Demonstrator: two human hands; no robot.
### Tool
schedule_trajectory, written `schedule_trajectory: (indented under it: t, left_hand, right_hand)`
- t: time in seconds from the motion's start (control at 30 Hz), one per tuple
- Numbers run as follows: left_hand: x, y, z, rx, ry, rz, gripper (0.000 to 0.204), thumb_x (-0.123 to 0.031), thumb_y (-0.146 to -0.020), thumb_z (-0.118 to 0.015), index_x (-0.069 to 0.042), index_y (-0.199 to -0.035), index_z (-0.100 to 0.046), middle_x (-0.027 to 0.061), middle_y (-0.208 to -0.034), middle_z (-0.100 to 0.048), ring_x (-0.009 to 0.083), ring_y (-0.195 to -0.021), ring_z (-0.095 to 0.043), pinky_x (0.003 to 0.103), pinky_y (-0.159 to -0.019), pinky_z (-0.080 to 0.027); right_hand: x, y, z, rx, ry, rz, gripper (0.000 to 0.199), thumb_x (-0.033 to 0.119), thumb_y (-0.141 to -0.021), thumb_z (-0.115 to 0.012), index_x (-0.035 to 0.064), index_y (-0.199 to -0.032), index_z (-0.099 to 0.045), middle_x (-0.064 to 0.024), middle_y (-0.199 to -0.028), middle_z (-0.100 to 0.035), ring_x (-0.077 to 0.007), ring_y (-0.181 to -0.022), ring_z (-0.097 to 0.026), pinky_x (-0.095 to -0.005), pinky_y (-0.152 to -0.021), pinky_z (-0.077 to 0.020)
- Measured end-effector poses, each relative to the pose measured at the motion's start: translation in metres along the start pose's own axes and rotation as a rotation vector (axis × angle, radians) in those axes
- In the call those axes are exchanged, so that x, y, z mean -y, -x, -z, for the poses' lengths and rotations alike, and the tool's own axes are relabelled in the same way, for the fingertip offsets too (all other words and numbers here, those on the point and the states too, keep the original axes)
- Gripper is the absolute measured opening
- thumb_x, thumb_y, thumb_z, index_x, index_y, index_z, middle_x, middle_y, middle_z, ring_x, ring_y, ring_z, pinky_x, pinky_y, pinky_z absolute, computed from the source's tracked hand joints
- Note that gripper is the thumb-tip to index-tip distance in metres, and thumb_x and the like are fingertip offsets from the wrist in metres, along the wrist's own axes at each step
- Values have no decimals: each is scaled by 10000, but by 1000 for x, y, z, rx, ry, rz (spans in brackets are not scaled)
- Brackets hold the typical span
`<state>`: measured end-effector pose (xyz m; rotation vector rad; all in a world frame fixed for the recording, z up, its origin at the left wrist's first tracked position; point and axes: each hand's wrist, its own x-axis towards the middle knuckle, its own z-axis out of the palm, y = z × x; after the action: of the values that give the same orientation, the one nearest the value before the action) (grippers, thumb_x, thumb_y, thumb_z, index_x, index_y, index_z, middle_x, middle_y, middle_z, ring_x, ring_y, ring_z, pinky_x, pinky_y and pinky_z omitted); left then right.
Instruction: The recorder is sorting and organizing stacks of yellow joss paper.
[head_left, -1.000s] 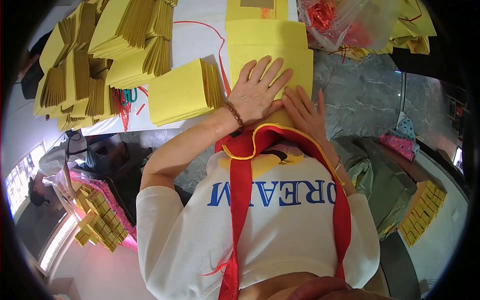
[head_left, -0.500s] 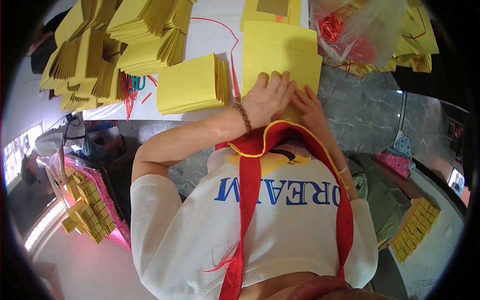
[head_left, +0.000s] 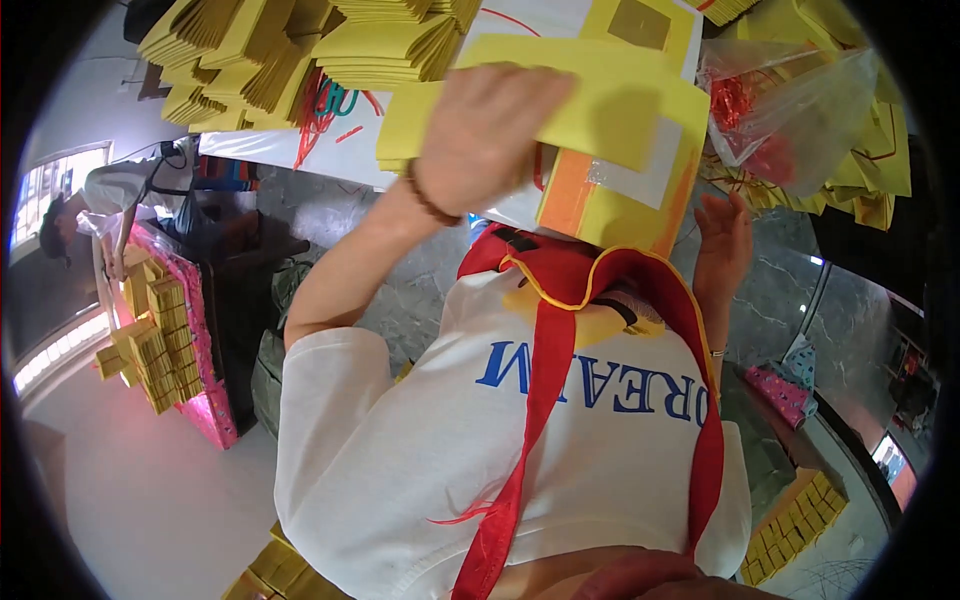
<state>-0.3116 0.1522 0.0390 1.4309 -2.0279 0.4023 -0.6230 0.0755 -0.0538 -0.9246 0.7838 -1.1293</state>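
Note:
My left hand (head_left: 490, 130), blurred by motion and wearing a beaded bracelet, closes on the left part of a folded yellow paper sheet (head_left: 610, 105). Some of its fingertips are hidden against the paper. Under the sheet shows a yellow board (head_left: 640, 225) with an orange strip (head_left: 566, 190) and clear tape. My right hand (head_left: 722, 245) is off the paper, to the right of the board, fingers apart and nothing in them. A stack of folded yellow paper (head_left: 400, 125) lies partly hidden behind my left hand.
Piles of folded yellow paper (head_left: 390, 50) fill the table's left side, with teal-handled scissors (head_left: 335, 98) and red string (head_left: 314, 130) beside them. On the right sits a clear plastic bag (head_left: 800, 120) with red string. Far left, a person bends over yellow bundles (head_left: 155, 325).
Both hands were flat on the yellow sheet; my left hand has carried it up and leftward, baring the orange-striped board. My right hand has moved away to the right. The whole view has shifted.

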Motion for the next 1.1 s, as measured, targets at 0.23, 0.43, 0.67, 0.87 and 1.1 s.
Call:
schedule_trajectory:
  t: [0.23,0.43,0.67,0.87,1.1]
  left_hand:
    - [44,103,0,326,-253,194,451,-75,-708,-541,-74,-1160,-547,44,-1060,-582,219,-944,-531,349,-777,-421]
    - [46,111,-3,367,-174,201,436,-71,-728,-532,-93,-1163,-541,27,-1081,-571,208,-964,-526,343,-785,-416]
    - [48,112,-1,441,-197,183,465,-145,-761,-540,-124,-1224,-504,55,-1194,-520,254,-1104,-465,398,-908,-359]
    - [48,133,-13,450,-43,282,604,-366,-774,-599,-138,-1307,-431,127,-1371,-371,320,-1269,-311,462,-1031,-228]
    - [40,137,-20,523,-174,282,768,-394,-706,-691,-145,-1352,-358,140,-1404,-318,343,-1277,-292,490,-1038,-213]
  right_hand:
    - [-4,0,-15,-49,56,-20,263,148,-944,-459,24,-1163,-536,-76,-991,-627,-164,-940,-590,-309,-821,-451]
    - [-6,4,-25,-41,241,38,244,124,-938,-468,21,-1144,-548,-71,-990,-622,-152,-927,-588,-316,-829,-443]
    - [-11,8,-25,-50,252,42,237,124,-931,-482,12,-1122,-564,-71,-972,-624,-145,-916,-584,-303,-844,-452]
    - [-17,8,-22,-83,284,31,237,132,-933,-483,8,-1117,-567,-73,-961,-628,-136,-904,-581,-294,-843,-450]
    - [-15,12,-25,-91,264,51,236,123,-922,-504,15,-1123,-566,-70,-969,-628,-138,-909,-578,-286,-840,-434]
